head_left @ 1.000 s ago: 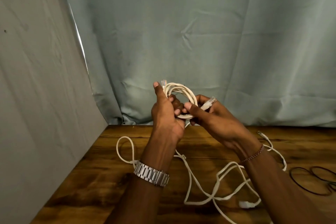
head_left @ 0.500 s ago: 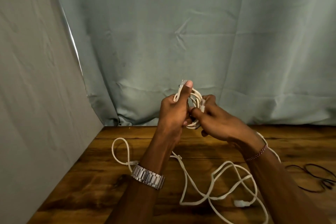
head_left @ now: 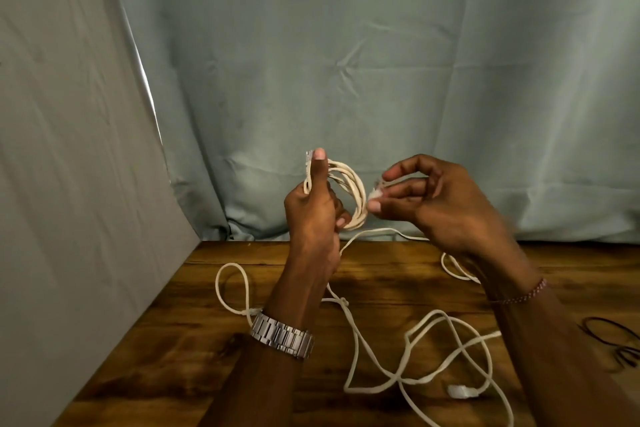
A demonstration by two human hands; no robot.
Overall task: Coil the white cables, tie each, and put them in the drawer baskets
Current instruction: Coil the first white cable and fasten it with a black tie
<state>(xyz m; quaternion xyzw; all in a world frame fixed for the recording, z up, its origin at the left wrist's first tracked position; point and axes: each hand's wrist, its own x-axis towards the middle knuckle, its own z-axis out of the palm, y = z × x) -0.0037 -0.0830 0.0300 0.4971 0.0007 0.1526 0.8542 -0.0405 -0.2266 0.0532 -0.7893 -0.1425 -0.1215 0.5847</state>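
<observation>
Since half a second ago, my right hand [head_left: 446, 204] has come away from the coil [head_left: 349, 199] and now sits just to its right, apart from my left hand [head_left: 311, 218], where before the two were pressed together over the loops.

I count two hands, both raised above the wooden table [head_left: 194, 340] in front of the grey-green curtain [head_left: 346, 62]. My left hand grips one coil of white cable, fingers curled round its left side, thumb standing straight up along it, with one clear plug [head_left: 308, 158] poking out just beside the thumb tip. The coil holds several loops; I cannot count them exactly, as they overlap. It hangs to the right of my left palm, upright, clear of the table.

My right hand pinches a second plug [head_left: 375, 191] between thumb and fingertips, just beside the coil's right edge; motion blur makes it hard to tell whether the plug touches the loops.

Below, loose white cable [head_left: 415, 350] sprawls over the table in tangled loops, with one strand rising toward my hands. A third plug [head_left: 462, 392] lies flat on the wood near my right forearm. I wear one metal watch [head_left: 282, 336] on the left wrist and one beaded bracelet [head_left: 523, 295] on the right. Thin black ties [head_left: 613, 340] lie at the table's right edge, well apart from the coil.
</observation>
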